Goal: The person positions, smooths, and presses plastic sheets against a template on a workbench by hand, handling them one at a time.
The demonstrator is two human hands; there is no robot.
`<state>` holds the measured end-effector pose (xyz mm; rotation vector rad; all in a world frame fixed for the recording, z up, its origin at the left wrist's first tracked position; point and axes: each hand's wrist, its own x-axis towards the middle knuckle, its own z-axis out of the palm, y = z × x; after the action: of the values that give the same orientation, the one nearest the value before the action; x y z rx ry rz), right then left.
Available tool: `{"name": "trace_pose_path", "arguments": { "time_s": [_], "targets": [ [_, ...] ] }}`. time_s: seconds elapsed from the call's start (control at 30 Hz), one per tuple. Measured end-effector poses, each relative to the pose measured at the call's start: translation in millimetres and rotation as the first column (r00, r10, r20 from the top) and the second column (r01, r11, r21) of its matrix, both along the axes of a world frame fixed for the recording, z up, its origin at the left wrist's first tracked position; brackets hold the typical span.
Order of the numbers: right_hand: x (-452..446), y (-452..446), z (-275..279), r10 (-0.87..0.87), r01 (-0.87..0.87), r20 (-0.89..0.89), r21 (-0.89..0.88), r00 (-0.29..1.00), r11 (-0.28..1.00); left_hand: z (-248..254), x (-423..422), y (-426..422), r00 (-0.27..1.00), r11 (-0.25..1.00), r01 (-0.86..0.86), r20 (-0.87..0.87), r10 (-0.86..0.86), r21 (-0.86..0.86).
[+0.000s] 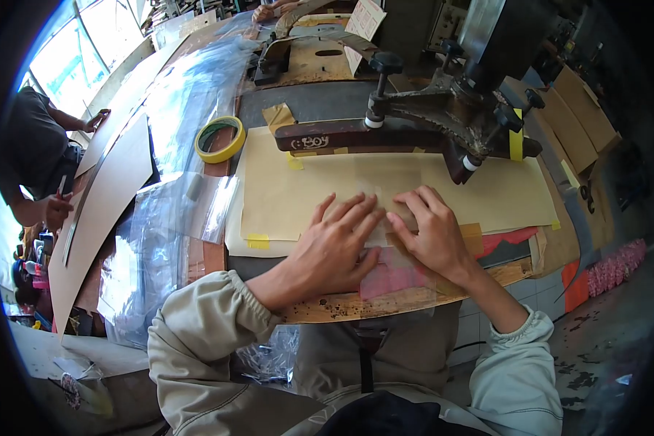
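Note:
My left hand [334, 247] rests with fingers spread on a cream sheet [298, 196], which lies flat on the work table. Beside it, my right hand [436, 236] also touches down, its thumb apart from its bent fingers. Between and below the hands lies a clear plastic piece [385, 251], its outline hard to make out. Pink material [389, 280] shows at the table's front edge, under my left thumb. Brown tape [472, 238] sits right of my right wrist. Just beyond my fingers, a dark press bar [407, 136] spans the sheet.
A press head [450, 102] with knobs stands over the table. A yellow tape roll [220, 139] lies left of the sheet, near stacked clear plastic [160, 240]. Scissors [587, 198] are at the right. At far left, another person [40, 152] handles a large board [112, 196].

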<state>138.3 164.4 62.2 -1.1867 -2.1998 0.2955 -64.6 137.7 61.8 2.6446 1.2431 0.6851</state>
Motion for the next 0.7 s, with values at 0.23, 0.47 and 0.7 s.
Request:
{"name": "trace_pose_path", "arguments": {
  "time_s": [0.23,0.47,0.7],
  "targets": [
    [5.3,8.7,9.4,0.016,-0.020,0.101,0.032,0.995,0.999,-3.3,6.9,-17.5,0.997,0.982,0.063,-0.052,-0.054,0.179],
    [-7.7,41.7,-6.9,-0.001,-0.051,0.228,0.221,0.974,0.974,-5.6,7.2,-18.1,0.996,0.971,0.077,-0.070,-0.063,0.228],
    [-11.5,38.6,-5.5,-0.082,0.002,0.331,0.234,0.940,0.972,-5.2,7.0,-18.5,0.995,0.973,0.080,-0.075,-0.065,0.218]
  ]
}}
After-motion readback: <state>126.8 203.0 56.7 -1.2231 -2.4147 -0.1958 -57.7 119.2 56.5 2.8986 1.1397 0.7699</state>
